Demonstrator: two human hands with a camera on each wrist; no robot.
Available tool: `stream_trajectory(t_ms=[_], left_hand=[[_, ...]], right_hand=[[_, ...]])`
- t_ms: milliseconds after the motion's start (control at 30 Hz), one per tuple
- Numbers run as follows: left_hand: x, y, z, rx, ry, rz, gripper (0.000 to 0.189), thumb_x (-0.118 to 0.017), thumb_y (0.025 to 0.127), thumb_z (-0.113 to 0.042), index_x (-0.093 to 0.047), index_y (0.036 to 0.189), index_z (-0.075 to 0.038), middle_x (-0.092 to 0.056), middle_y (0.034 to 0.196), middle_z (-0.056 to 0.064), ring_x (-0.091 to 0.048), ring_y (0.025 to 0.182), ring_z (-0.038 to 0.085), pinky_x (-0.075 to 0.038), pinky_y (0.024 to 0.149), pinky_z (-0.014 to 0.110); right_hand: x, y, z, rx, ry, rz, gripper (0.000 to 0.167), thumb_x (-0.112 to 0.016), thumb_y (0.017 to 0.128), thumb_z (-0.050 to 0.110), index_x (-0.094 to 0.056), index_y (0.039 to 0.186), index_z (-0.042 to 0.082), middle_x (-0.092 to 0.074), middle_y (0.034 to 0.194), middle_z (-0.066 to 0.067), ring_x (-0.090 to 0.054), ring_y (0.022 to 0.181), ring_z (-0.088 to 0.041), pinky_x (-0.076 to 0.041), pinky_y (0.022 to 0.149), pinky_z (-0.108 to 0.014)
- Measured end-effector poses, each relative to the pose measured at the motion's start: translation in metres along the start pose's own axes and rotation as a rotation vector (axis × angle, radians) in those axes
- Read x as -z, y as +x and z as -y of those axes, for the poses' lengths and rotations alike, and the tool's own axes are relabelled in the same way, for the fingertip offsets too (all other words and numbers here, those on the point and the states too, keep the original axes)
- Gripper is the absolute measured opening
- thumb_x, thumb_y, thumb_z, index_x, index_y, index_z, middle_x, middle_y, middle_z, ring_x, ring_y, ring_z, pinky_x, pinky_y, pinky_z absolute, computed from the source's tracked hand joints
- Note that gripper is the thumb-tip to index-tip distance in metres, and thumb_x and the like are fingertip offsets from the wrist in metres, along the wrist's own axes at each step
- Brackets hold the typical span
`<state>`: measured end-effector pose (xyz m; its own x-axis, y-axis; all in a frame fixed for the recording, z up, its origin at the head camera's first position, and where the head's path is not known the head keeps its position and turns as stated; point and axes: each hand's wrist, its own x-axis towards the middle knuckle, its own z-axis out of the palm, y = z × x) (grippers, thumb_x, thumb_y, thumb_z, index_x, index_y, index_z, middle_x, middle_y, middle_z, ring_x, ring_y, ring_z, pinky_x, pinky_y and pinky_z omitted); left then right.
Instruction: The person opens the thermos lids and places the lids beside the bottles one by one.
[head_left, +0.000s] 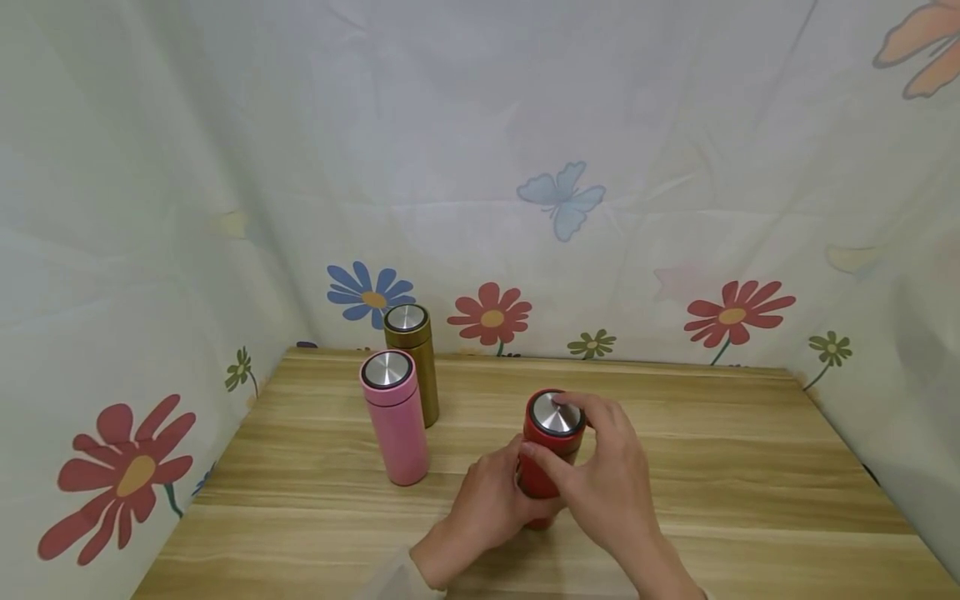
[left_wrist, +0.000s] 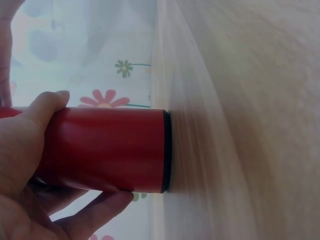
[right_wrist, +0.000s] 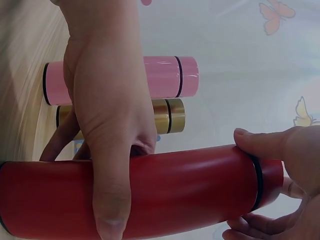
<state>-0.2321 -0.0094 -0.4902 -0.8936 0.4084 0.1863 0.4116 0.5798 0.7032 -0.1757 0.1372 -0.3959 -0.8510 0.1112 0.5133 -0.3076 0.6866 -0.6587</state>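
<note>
red flask (left_wrist: 110, 147) stands upright between left hand (head_left: 491, 496), wrapped round its body, and right hand (head_left: 611, 479), grasping the silver-topped lid (head_left: 555, 419) just above. lid work seems the step; the next move likely calls for steadying below, twisting above.

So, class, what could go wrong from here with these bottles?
1. The red bottle might twist in the left hand if the right hand, gripping around its top, turns hard.
2. A stray elbow could knock the pink bottle into the gold bottle close behind it.
</note>
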Motion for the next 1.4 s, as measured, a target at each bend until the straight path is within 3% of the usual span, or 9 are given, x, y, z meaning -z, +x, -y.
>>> stream_trajectory(t_ms=[333, 733, 1167, 1400], left_hand=[[0.0, -0.001, -0.001, 0.002, -0.017, -0.002, 0.068, -0.081, 0.081, -0.063, -0.054, 0.134, -0.03, -0.074, 0.117, -0.008, -0.069, 0.099, 0.005, -0.059, 0.089, 0.033], [-0.001, -0.001, -0.001, 0.026, -0.027, -0.001, 0.068, -0.084, 0.08, -0.057, -0.054, 0.135, -0.029, -0.074, 0.114, -0.009, -0.069, 0.097, 0.006, -0.058, 0.087, 0.035], [0.0, -0.001, -0.001, 0.023, -0.024, 0.004, 0.07, -0.082, 0.08, -0.06, -0.053, 0.136, -0.03, -0.074, 0.116, -0.009, -0.069, 0.098, 0.006, -0.059, 0.089, 0.035], [-0.001, 0.0, -0.001, -0.01, -0.002, -0.011, 0.069, -0.083, 0.081, -0.058, -0.052, 0.135, -0.029, -0.074, 0.118, -0.007, -0.07, 0.1, 0.007, -0.059, 0.089, 0.034]], right_hand=[[0.01, 0.004, -0.004, 0.01, 0.089, 0.113, 0.062, -0.093, 0.077, 0.021, -0.064, 0.132, 0.024, -0.066, 0.13, 0.004, -0.063, 0.121, -0.018, -0.056, 0.1, -0.049], [0.017, 0.006, -0.008, 0.007, 0.177, 0.184, 0.062, -0.089, 0.08, 0.011, -0.064, 0.135, 0.028, -0.066, 0.134, 0.004, -0.061, 0.127, -0.021, -0.053, 0.105, -0.053], [0.017, 0.006, -0.009, 0.036, 0.167, 0.195, 0.062, -0.089, 0.082, 0.012, -0.063, 0.136, 0.028, -0.066, 0.134, 0.005, -0.06, 0.127, -0.021, -0.052, 0.105, -0.056], [0.015, 0.007, -0.008, 0.062, 0.154, 0.139, 0.069, -0.091, 0.078, 0.011, -0.06, 0.138, 0.027, -0.062, 0.132, 0.005, -0.058, 0.126, -0.018, -0.049, 0.103, -0.054]])
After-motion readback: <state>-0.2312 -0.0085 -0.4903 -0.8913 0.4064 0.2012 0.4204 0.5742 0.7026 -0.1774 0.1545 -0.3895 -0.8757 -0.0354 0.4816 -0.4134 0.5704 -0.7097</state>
